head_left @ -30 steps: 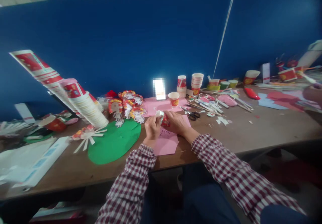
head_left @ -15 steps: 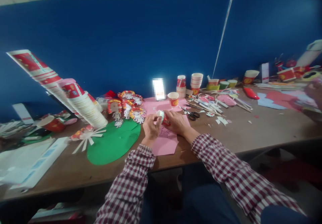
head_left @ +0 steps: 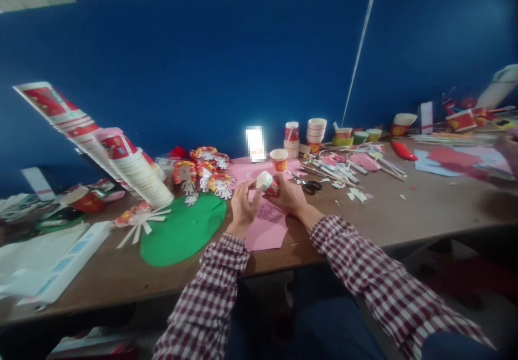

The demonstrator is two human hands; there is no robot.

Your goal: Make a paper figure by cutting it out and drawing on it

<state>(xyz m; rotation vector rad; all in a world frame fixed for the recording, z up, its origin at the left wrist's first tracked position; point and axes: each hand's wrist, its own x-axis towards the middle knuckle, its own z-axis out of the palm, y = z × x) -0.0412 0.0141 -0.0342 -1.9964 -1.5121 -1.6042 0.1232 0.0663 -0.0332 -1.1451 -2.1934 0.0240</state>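
A red paper cup (head_left: 272,187) with a white end (head_left: 264,180) lies tilted between my two hands, over a pink paper sheet (head_left: 267,233). My right hand (head_left: 292,194) is wrapped round its red side. At the white end, my left hand (head_left: 243,206) steadies the cup loosely, with finger and thumb against its edge. Just behind, another paper cup (head_left: 279,161) stands upright on the pink paper. Black-handled scissors (head_left: 311,185) lie to the right of my right hand. Left of my left hand is a green paper oval (head_left: 186,236).
Leaning stacks of paper cups (head_left: 141,174) rise at the left, near paper lion figures (head_left: 204,174). Shorter cup stacks (head_left: 316,133) stand by the blue wall. Pens (head_left: 338,172), paper scraps (head_left: 356,194) and a red stapler-like object (head_left: 403,150) lie rightward. Another person's hand (head_left: 508,147) shows far right.
The cup has turned so its white end faces up and left. My left fingers have loosened and spread at that end. The other person's hand at the far right has moved lower.
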